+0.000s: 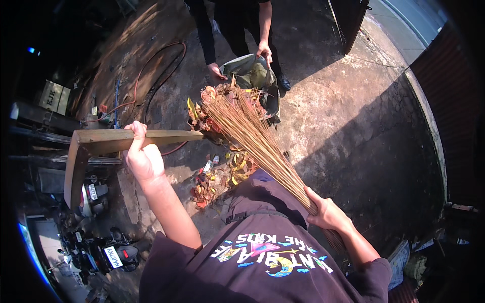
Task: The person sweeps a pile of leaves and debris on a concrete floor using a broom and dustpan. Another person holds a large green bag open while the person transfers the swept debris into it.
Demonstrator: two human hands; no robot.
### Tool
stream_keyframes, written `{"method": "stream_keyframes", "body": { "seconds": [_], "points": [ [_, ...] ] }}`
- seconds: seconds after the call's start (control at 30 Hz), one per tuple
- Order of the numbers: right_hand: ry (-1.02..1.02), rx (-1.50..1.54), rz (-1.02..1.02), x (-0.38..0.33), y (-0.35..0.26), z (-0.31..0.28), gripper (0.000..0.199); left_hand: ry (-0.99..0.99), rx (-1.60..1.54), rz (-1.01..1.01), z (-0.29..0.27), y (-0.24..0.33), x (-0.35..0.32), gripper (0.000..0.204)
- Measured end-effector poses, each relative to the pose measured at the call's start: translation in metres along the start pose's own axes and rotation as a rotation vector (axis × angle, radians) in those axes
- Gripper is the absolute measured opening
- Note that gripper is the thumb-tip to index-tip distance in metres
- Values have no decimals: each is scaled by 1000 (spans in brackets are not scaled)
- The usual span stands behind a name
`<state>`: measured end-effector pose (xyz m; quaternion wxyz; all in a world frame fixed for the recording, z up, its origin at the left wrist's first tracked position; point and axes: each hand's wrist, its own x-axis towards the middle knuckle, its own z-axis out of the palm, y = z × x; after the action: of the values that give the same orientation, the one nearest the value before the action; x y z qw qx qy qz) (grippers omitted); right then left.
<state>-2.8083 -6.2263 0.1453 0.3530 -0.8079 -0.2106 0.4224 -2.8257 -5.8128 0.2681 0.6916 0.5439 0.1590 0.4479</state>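
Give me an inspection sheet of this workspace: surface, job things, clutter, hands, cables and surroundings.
Surface: stained ground, part sunlit, part shaded.
Job things: stick broom and angled wooden piece beside leaves at the mouth of a sack.
Clutter: leaf litter with small scraps on the ground.
Hands: left hand grips the wooden piece; right hand grips the broom.
Cables: red line, hose or cable unclear.
Surroundings: another person holding the sack; parked motorcycle, lower left.
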Motion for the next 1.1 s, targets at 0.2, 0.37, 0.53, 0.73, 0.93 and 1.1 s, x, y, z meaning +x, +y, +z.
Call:
{"method": "stream_keyframes", "body": {
  "seconds": [0.2,0.37,0.53,0.73,0.93,1.1],
  "points": [
    [122,21,-60,35,41,5,89,137,-37,-109,18,-69,12,12],
    [73,26,24,38,25,-16,89,102,-120,-117,11,-76,14,12],
    [89,4,-6,48,24,-29,90,118,-105,-113,28,-77,20,13],
    [105,15,-34,95,41,-29,91,154,-2,-78,66,-106,39,14],
    [59,45,18,144,39,-54,90,203,25,-63,95,-151,61,12],
    [93,10,-80,167,50,-75,90,242,49,-81,104,-175,83,11]
  ]
}}
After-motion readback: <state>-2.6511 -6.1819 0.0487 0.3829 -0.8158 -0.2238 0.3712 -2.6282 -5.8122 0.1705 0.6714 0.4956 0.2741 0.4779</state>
